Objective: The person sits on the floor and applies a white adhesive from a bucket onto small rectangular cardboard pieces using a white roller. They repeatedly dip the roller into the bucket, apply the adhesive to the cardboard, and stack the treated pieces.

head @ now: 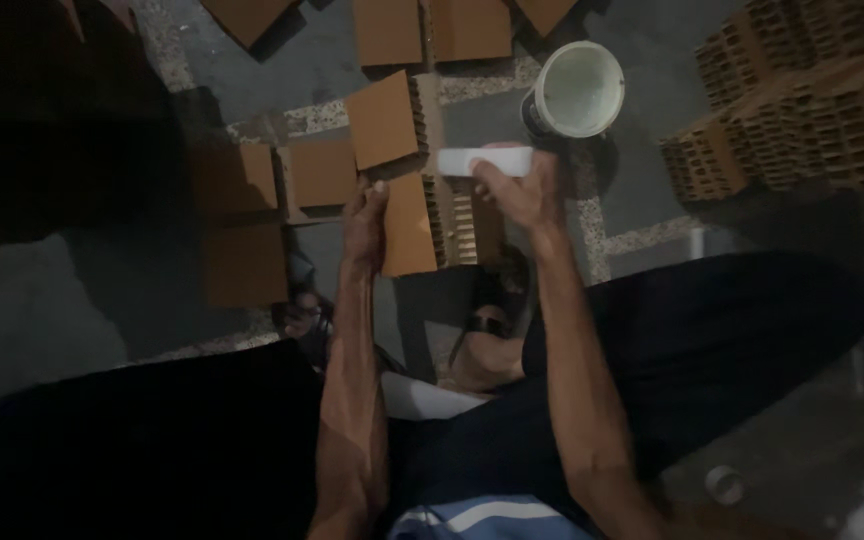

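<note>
At centre frame the left hand [365, 222] is pressing closed fingers on the upright brick [414, 224], while the right hand [522, 190] is gripping a white block [485, 161] lying crosswise just above it.

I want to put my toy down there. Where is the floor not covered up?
Bare grey floor shows between the white bucket and the stacked hollow bricks on the right, and at the far left beside the flat bricks. It is crowded in the middle, where the left hand steadies a brick and the right hand holds a white block.
</note>
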